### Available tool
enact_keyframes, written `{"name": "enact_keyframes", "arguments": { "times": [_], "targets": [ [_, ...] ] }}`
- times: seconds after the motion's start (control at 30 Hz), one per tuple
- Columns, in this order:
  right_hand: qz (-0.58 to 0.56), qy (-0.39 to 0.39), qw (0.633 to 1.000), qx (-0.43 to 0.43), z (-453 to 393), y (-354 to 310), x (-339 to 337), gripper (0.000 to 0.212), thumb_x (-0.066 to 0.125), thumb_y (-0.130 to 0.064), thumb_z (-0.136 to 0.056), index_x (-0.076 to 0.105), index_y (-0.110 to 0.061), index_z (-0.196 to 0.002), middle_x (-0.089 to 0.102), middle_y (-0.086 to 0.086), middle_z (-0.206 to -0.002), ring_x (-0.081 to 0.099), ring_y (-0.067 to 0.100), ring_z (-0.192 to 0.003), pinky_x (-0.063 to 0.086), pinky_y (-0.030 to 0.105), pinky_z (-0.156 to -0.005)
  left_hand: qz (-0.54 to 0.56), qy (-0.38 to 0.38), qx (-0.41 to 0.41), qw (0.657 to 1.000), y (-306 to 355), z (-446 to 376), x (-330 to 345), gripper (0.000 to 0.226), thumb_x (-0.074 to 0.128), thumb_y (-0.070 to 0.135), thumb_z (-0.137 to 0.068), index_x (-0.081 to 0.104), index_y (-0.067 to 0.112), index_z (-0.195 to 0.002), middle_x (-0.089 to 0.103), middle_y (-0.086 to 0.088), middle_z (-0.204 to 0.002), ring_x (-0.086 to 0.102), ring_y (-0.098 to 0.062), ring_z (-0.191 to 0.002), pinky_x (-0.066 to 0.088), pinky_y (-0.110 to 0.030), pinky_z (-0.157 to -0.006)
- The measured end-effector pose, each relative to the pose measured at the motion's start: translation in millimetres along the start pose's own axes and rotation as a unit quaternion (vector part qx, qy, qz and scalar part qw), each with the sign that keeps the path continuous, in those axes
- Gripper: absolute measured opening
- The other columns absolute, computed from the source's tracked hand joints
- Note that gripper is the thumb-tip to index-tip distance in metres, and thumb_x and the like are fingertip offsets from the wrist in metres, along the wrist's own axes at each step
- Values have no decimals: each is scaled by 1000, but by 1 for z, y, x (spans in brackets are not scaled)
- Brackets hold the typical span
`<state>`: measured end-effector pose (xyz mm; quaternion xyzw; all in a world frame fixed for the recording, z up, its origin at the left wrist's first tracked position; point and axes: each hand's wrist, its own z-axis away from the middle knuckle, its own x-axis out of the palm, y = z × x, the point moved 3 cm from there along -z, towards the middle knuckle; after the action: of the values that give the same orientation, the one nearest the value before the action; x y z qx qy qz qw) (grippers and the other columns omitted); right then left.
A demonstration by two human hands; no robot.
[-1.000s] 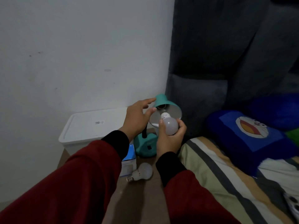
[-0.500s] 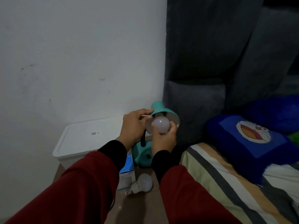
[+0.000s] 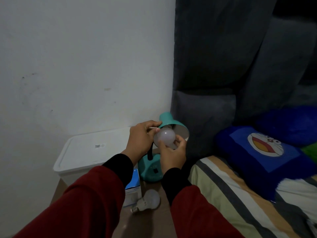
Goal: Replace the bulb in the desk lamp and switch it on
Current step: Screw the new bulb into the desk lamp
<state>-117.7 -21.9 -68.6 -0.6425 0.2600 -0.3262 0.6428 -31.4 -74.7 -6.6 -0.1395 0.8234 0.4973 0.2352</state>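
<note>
Left hand [image 3: 142,140] grips the teal shade [image 3: 173,125] at its rim, fingers wrapped on it, likely to brace the lamp against twisting. Right hand [image 3: 172,158] cups the new bulb [image 3: 164,137] from below, fingers closed round the globe, base inside the shade; seating hidden. Spare bulb [image 3: 148,200] lies on the counter [image 3: 154,220] beside the box [image 3: 133,186], clear of the lamp base [image 3: 151,170].

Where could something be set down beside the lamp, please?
The white bin's lid is bare. The tabletop in front of the spare bulb is free too. Around the lamp base and blue box it is crowded.
</note>
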Motion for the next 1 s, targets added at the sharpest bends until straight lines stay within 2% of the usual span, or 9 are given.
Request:
{"name": "enact_keyframes", "arguments": {
  "times": [0.1,0.2,0.3,0.47,0.57,0.63,0.73,0.9,1.0],
  "targets": [
    [-29,-4,999,14,-1,-1,0,51,73,-28,-79,53,-14,-123,64,6,-122,63,15,-86,55,32,-85,0,3,-1,1000,0,-1,1,26,59,8,-90,69,14,-113,71,-2,-113,59,-2,-88,32,16,-67],
    [-14,-2,1000,13,2,-5,3,67,73,-30,-78,43,-15,-136,56,10,-132,63,21,-104,53,35,-92,0,3,-3,1000,0,-1,1,26,60,8,-90,69,14,-113,71,-2,-113,59,-2,-88,33,16,-66],
    [-7,5,1000,-13,4,-7,3,80,78,-25,-70,36,-29,-138,51,10,-133,60,28,-112,52,44,-96,0,2,-1,1000,0,-1,1,26,60,8,-90,69,14,-113,71,-2,-113,58,-2,-88,33,15,-66],
    [-19,-3,1000,0,1,-6,0,60,68,-20,-83,41,-20,-136,58,10,-130,62,15,-90,47,22,-77,-1,7,-1,1000,0,-2,0,25,60,9,-90,70,15,-113,71,-1,-112,58,-2,-87,33,15,-65],
    [-5,-6,1000,17,2,-3,0,59,63,-24,-87,39,-15,-140,58,12,-131,63,18,-98,43,18,-77,0,9,-3,1000,0,-2,1,25,60,9,-90,70,15,-112,71,-1,-112,59,-2,-88,34,15,-66],
    [17,0,1000,13,2,-4,0,64,66,-29,-84,40,-14,-140,54,12,-134,60,23,-111,46,21,-84,2,7,-3,1000,-1,-2,1,25,60,9,-90,70,15,-112,71,-1,-112,60,-2,-88,34,15,-66],
    [36,7,999,0,2,-7,0,79,75,-26,-75,34,-20,-142,45,15,-137,53,30,-119,48,40,-100,3,5,-4,1000,-1,-2,1,25,60,9,-90,70,15,-112,71,-1,-112,59,-2,-87,34,15,-66],
    [26,-8,999,21,1,-6,-1,57,64,-32,-85,42,-19,-136,60,13,-126,63,28,-106,50,27,-81,0,6,-3,1000,-1,-2,0,26,60,9,-90,70,16,-112,71,-1,-112,59,-2,-87,34,15,-66],
    [26,11,999,43,-2,-5,-1,57,56,-43,-88,43,-13,-136,64,14,-124,63,30,-109,50,30,-89,-3,3,0,1000,0,-3,0,26,61,8,-89,70,16,-112,72,-1,-112,60,-3,-86,34,14,-66]
  ]
}}
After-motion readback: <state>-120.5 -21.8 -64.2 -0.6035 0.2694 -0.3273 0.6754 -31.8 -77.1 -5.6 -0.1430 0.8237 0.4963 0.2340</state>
